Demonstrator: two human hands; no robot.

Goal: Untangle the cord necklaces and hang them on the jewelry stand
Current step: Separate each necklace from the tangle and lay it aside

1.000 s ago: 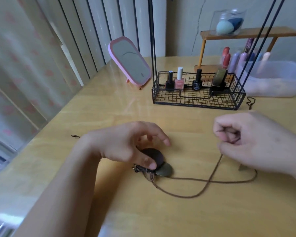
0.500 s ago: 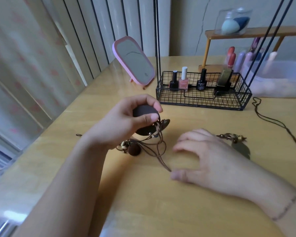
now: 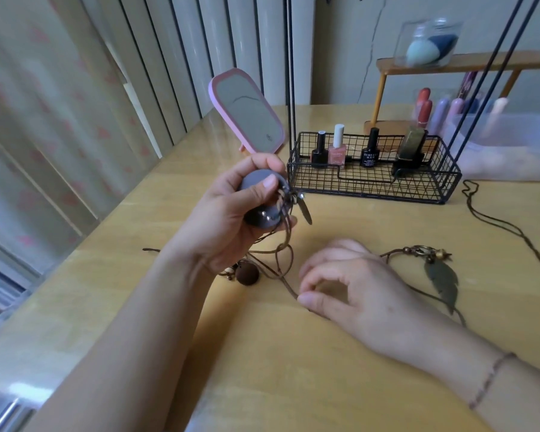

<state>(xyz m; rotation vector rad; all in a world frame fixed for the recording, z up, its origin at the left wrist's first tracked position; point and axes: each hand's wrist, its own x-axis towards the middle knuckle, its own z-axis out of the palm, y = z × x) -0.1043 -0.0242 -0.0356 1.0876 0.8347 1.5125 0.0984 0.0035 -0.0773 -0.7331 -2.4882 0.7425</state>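
Pink mirror (image 3: pixel 247 113) beside wire basket (image 3: pixel 371 185); left hand (image 3: pixel 231 219) grips disc pendant (image 3: pixel 262 198), right hand (image 3: pixel 353 282) pinches cord (image 3: pixel 286 277).

The dark round pendant (image 3: pixel 260 199) has been lifted off the table (image 3: pixel 293 353) by the left hand (image 3: pixel 231 213), toward the wire basket (image 3: pixel 374 185). The right hand (image 3: pixel 349 285) has been lowered beside the trailing cords (image 3: pixel 281 266).

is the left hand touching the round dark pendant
Touching. The head view shows the left hand gripping the round dark pendant, thumb pressed across its face, lifted off the table.
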